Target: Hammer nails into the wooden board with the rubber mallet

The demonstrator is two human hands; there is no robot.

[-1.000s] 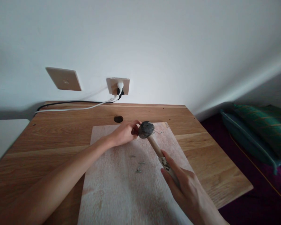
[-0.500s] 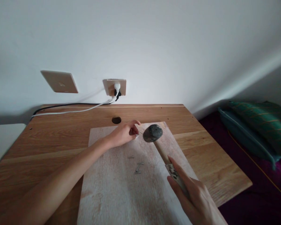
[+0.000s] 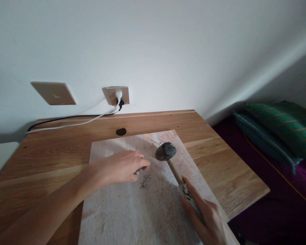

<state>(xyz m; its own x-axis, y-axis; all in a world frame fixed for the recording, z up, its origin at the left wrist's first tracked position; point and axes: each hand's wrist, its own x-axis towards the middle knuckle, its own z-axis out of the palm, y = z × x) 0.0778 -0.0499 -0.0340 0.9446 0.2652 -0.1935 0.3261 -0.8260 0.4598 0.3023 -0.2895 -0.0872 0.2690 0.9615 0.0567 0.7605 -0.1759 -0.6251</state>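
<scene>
Right hand (image 3: 206,221) grips the hammer (image 3: 166,151) by its handle, head over the board (image 3: 112,211), at 2 o'clock from the left hand (image 3: 119,168). Left fingers pinch narrow, loose nails (image 3: 145,180) at their 4 o'clock; whether they hold one I cannot tell

Bare left hand (image 3: 121,167), right hand (image 3: 207,221)

A home bedroom: a wooden worktop (image 3: 66,143) under a wall socket (image 3: 116,95), beside a bed (image 3: 283,190) with green cushions (image 3: 277,131).
</scene>
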